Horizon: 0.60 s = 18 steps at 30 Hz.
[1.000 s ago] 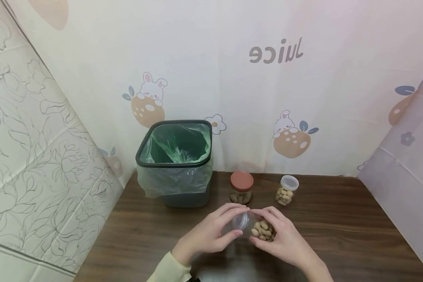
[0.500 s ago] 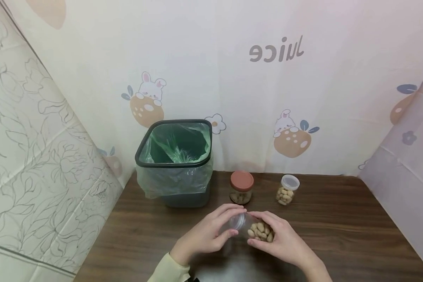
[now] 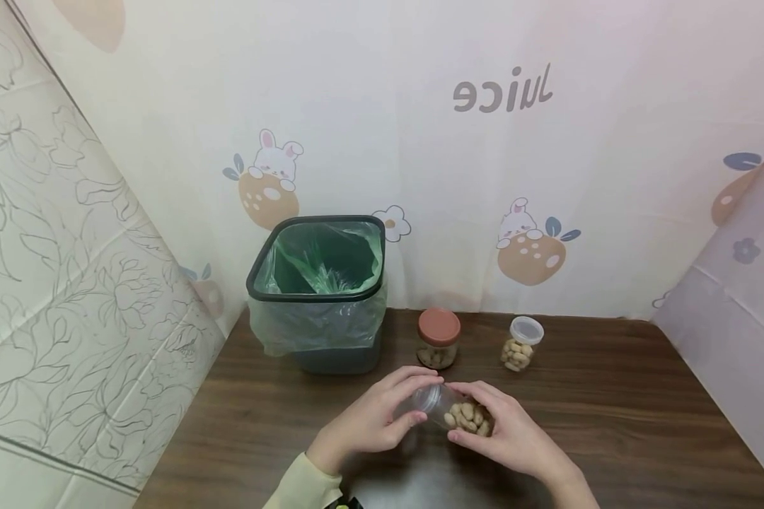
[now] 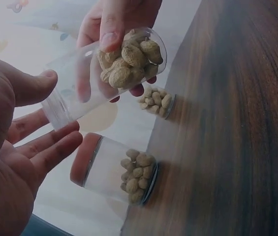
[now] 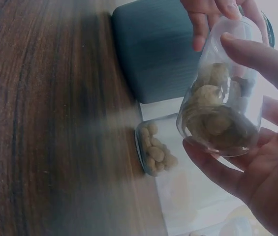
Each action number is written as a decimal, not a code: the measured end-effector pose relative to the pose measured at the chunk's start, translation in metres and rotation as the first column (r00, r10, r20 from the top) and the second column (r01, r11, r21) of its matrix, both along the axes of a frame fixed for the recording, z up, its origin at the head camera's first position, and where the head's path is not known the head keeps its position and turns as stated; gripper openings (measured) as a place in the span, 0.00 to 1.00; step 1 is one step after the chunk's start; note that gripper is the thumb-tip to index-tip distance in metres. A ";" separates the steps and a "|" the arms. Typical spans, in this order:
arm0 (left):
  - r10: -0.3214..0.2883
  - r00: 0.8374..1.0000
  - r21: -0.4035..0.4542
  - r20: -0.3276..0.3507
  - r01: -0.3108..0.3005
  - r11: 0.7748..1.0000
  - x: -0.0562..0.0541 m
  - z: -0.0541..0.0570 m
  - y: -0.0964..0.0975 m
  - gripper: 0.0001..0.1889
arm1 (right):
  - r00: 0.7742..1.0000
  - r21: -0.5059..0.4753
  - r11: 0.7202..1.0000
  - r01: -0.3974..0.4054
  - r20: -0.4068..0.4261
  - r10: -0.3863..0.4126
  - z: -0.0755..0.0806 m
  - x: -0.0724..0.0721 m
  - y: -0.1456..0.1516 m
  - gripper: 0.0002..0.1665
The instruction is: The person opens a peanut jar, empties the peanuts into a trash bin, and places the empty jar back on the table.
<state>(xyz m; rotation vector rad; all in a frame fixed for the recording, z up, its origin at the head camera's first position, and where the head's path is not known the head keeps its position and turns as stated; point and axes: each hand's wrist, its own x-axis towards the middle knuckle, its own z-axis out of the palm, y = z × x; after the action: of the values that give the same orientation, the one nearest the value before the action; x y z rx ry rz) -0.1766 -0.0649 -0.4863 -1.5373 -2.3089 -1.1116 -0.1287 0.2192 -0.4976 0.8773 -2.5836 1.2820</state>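
Tilted above the table, a clear jar (image 3: 447, 404) holds peanuts (image 4: 129, 59) in its lower end. My right hand (image 3: 506, 428) grips the jar around its peanut-filled end, thumb on one side and fingers on the other. Around the jar's clear ridged end (image 4: 57, 110) are the thumb and fingers of my left hand (image 3: 375, 420); whether a clear lid sits there is hard to tell. Behind the hands stands a jar with a red lid (image 3: 439, 326), peanuts inside. To its right is a smaller white-lidded jar (image 3: 522, 344) with pale nuts.
A dark bin (image 3: 340, 360) lined with a green plastic bag (image 3: 280, 329) stands at the back left of the brown wooden table (image 3: 611, 396). Printed curtains (image 3: 420, 141) hang close behind the table and at both sides.
Both hands have drifted slightly left with the jar between them. The jar's peanuts have shifted a little. The red-lidded jar, the white-lidded jar and the bin stay put.
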 end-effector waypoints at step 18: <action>0.004 0.993 0.035 0.118 -0.008 0.999 0.000 -0.010 0.002 0.31 | 1.000 0.002 1.000 0.020 0.017 -0.020 -0.011 -0.005 0.001 0.38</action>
<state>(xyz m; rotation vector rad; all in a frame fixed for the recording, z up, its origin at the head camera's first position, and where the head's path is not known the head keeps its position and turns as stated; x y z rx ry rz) -0.1769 -0.0628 -0.4961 -1.4896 -2.3521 -1.2674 -0.1335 0.2204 -0.5087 0.8419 -2.6007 1.2872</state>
